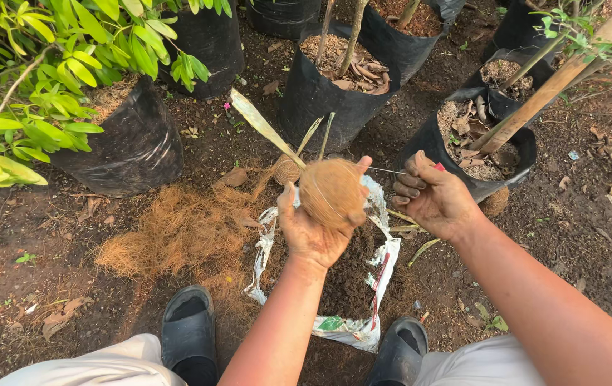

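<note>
Left hand (314, 232) cups a round brown coir-fibre ball (331, 191), fingers closed around it; right hand (431, 196) pinches a thin pale string (386, 171) drawn taut from the ball. Few loops show, so binding seems partial. A loose coir heap (177, 232), a torn soil bag (381, 268) and black nursery bags (130, 143) crowd the ground.

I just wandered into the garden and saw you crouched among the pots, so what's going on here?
A person holds a round brown ball of coconut fibre in the left hand, a plant stem rising from it. The right hand pulls a thin pale string taut from the ball. Below lie a torn white plastic bag of dark soil and a loose heap of orange-brown fibre, with black plastic grow bags around.
</note>
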